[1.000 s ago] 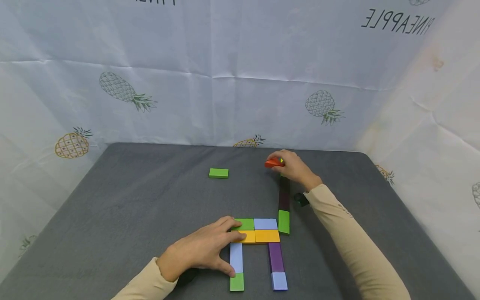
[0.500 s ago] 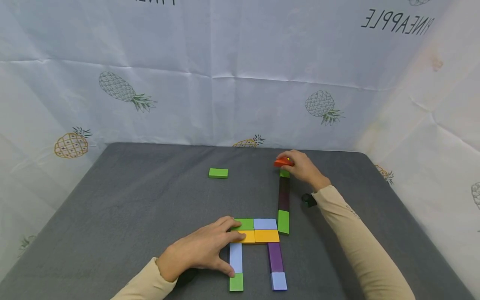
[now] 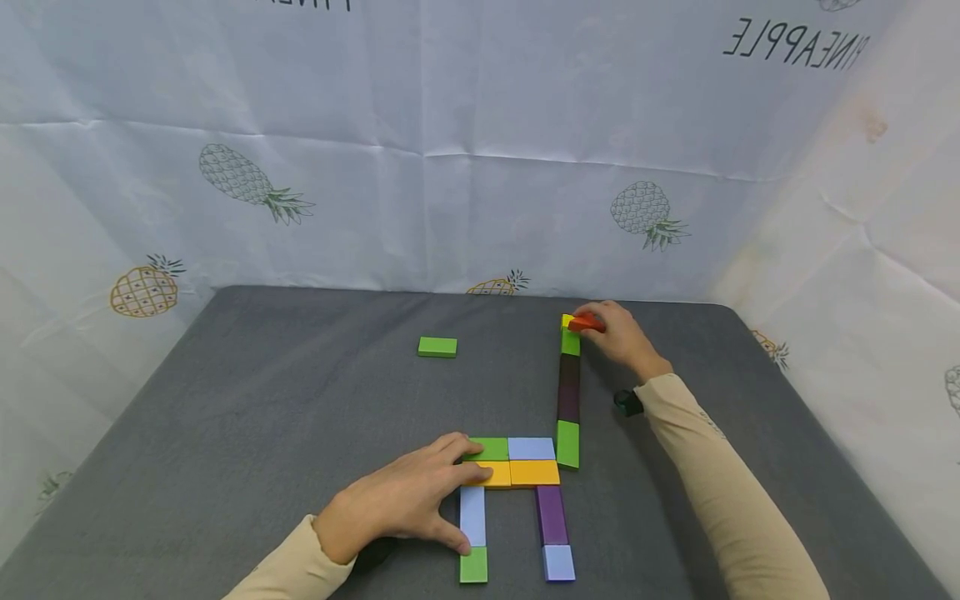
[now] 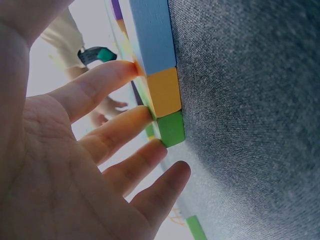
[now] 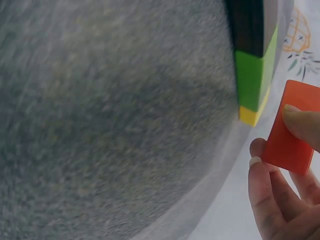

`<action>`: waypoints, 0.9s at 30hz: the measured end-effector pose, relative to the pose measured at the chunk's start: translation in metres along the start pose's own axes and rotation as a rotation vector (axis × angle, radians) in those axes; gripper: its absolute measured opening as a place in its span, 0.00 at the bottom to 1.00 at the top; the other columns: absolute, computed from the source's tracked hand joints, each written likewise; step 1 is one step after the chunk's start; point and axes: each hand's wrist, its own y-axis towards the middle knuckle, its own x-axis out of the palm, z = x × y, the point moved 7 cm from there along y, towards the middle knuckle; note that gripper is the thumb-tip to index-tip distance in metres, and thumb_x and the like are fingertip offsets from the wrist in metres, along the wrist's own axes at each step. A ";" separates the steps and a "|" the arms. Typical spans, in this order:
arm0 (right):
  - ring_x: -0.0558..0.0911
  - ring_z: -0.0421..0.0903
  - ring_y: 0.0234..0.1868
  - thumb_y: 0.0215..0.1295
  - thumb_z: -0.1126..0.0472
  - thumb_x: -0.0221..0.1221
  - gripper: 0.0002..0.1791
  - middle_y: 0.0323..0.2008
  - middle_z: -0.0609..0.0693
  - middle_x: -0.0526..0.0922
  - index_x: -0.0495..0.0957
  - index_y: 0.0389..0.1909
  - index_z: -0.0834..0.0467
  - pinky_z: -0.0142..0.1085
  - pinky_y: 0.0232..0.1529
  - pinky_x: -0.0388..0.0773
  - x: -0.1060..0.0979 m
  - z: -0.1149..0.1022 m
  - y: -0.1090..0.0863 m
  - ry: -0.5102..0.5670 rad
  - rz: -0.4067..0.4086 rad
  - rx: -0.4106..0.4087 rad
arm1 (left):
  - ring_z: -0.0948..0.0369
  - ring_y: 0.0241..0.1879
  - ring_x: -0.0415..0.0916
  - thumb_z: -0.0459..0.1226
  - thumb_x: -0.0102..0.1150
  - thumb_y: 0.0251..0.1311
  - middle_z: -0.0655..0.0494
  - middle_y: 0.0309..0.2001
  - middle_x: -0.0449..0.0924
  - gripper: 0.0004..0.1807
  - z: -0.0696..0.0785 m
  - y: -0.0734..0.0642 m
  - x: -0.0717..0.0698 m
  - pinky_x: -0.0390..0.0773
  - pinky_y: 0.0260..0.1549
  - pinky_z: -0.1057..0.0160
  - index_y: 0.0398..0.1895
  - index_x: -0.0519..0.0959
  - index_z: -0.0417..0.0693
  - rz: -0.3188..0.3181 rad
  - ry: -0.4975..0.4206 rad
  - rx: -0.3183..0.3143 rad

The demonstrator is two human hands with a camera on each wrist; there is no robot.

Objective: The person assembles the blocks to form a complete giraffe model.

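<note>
My right hand (image 3: 618, 337) pinches a red rectangular block (image 5: 295, 135) between thumb and fingers, raised beside the far end of a column of blocks. That column has a yellow block (image 3: 566, 320) at its tip, then a green block (image 3: 571, 343), a dark stretch (image 3: 569, 387) and another green block (image 3: 567, 446). Spread fingers of my left hand (image 3: 405, 500) rest on the near group. Their tips touch the left orange block (image 4: 165, 92) and the green block (image 4: 171, 129) beside it; the thumb lies at the light blue and green left leg.
A lone green block (image 3: 437, 347) lies toward the back of the grey table (image 3: 300, 383). The near group also has a right orange block (image 3: 534, 472), a purple block (image 3: 552, 515) and light blue ones. White pineapple-print cloth (image 3: 465, 225) hangs behind.
My right hand has moved to the right with the red block, from left of the column's far end to its right side. The yellow block now shows. My left hand has stayed put.
</note>
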 end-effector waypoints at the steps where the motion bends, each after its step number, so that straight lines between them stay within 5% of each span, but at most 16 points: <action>1: 0.73 0.65 0.60 0.67 0.67 0.61 0.20 0.59 0.67 0.75 0.76 0.59 0.62 0.60 0.60 0.71 0.000 0.003 0.000 0.000 0.001 0.008 | 0.63 0.64 0.64 0.59 0.74 0.46 0.58 0.68 0.66 0.38 0.000 0.000 0.000 0.75 0.60 0.61 0.62 0.78 0.59 0.001 0.002 0.000; 27: 0.71 0.69 0.62 0.69 0.72 0.54 0.21 0.62 0.71 0.71 0.72 0.62 0.64 0.63 0.63 0.68 0.008 0.037 -0.002 -0.001 -0.017 0.118 | 0.63 0.65 0.64 0.59 0.74 0.45 0.58 0.68 0.66 0.38 0.000 0.000 0.000 0.75 0.61 0.62 0.61 0.78 0.59 0.004 -0.001 0.002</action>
